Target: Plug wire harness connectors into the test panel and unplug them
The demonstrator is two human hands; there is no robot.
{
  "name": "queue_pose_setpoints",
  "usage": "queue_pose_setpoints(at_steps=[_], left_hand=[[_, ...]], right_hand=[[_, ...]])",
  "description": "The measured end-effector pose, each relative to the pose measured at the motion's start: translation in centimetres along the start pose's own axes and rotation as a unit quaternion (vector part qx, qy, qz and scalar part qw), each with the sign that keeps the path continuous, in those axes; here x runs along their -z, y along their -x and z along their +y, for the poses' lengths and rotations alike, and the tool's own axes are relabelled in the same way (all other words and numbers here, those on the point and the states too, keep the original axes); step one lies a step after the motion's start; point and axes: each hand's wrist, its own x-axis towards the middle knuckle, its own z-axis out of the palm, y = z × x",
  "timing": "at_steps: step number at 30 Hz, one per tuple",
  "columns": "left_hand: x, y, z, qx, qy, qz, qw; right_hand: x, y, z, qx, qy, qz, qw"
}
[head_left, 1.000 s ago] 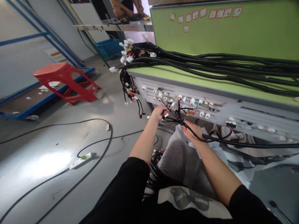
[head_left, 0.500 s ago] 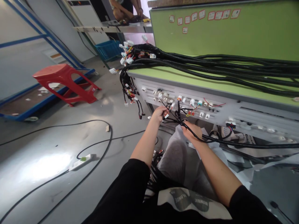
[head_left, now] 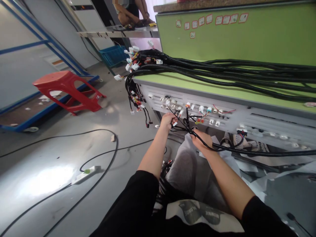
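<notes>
My left hand (head_left: 168, 121) is closed on thin branch wires of a black wire harness (head_left: 259, 153), with a small white connector (head_left: 175, 124) poking out at its fingertips. My right hand (head_left: 202, 139) wraps round the harness trunk where the branches split off, below the connector board. Behind both hands is the white connector board (head_left: 158, 104), fitted with white, red and teal connectors (head_left: 209, 110). Several branches of the harness run up to it, one near an orange-topped connector (head_left: 188, 105). My palms and some fingertips are hidden.
More black harnesses (head_left: 222, 70) lie along the green bench, their connector ends (head_left: 133, 62) hanging off its left corner. A red stool (head_left: 66, 87), a power strip (head_left: 86, 174) and loose cables lie left on the floor. Another person (head_left: 130, 13) sits at the back.
The whole view has shifted slightly, so the bench sits a little lower and further left. Both hands keep the same grips, with almost no movement.
</notes>
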Motion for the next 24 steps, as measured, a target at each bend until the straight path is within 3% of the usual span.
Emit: queue_pose_setpoints(at_steps=[10, 14, 18, 19, 21, 23, 24], left_hand=[[-0.1, -1.5, 0.6, 0.065, 0.004, -0.045, 0.997], [-0.4, -1.4, 0.5, 0.061, -0.005, -0.031, 0.998], [1.8, -0.9, 1.4, 0.014, -0.033, -0.060, 0.998], [2.9, -0.8, 1.6, -0.011, -0.042, -0.043, 0.998], [5.4, -0.6, 1.5, -0.050, -0.042, 0.061, 0.996], [7.7, -0.7, 0.4, -0.048, -0.023, 0.177, 0.983], [8.5, -0.8, -0.4, -0.032, -0.009, 0.205, 0.978]], right_hand=[[-0.1, 0.0, -0.1, 0.002, 0.000, 0.016, 1.000], [-0.1, 0.0, 0.0, 0.001, -0.002, 0.007, 1.000], [-0.1, -0.1, 0.1, 0.001, 0.012, 0.011, 1.000], [-0.1, 0.0, 0.1, 0.006, 0.017, 0.014, 1.000], [-0.1, 0.0, 0.1, 0.013, 0.028, 0.017, 0.999], [0.0, 0.1, 0.1, 0.011, 0.037, 0.014, 0.999], [0.0, 0.2, 0.1, 0.009, 0.040, 0.013, 0.999]])
